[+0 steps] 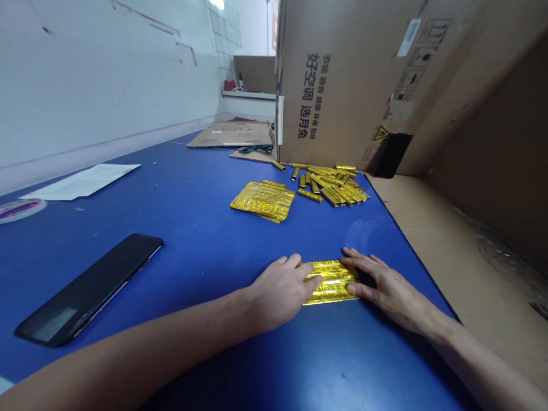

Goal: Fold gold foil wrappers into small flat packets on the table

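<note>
Gold foil sheet (331,282) lies flat near the right edge of the blue worktop (192,251). Its ends sit under the open left hand (280,294) and open right hand (387,288), neither gripping.

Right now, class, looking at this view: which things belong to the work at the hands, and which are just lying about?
Part of the work: left hand, right hand, gold foil strip, stack of flat gold foil, pile of rolled gold foil sticks.

Lying about: phone, sheet of paper, roll of tape, cardboard box, flattened cardboard.
</note>
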Motion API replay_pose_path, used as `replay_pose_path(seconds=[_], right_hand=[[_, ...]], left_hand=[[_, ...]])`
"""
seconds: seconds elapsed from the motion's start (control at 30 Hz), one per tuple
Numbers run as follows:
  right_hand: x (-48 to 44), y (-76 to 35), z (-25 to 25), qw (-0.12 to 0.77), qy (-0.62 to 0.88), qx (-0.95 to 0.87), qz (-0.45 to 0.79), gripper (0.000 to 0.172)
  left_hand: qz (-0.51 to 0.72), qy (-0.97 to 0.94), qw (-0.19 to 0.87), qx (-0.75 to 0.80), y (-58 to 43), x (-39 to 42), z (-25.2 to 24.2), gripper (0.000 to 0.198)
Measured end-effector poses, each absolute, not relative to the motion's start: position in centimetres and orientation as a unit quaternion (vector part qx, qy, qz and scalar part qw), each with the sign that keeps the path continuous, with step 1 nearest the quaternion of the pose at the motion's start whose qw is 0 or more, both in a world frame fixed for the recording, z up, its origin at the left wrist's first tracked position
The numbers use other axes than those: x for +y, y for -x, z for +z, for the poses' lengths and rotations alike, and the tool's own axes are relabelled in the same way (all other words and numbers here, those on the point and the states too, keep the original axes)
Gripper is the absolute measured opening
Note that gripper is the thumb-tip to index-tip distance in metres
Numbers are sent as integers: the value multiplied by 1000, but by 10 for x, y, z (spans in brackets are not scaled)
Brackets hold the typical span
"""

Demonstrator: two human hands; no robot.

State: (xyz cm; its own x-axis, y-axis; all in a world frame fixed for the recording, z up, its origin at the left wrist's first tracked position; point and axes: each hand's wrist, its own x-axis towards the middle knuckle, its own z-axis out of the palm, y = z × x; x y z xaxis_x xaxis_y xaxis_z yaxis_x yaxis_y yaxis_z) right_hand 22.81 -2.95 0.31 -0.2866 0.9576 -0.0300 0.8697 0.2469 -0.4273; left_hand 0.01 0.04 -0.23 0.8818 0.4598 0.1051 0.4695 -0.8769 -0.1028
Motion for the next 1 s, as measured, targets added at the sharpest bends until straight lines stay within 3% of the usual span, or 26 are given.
replay_pose_path(seconds=[0.53,1.0], right_hand=[[-30,-229,3,107,581,-789,168,48],[-31,-233,0,43,553,-831,41,42]], left_hand=[[-58,968,59,-237,-1,3,-2,27],[-71,967,44,-239,0,1,-6,26]])
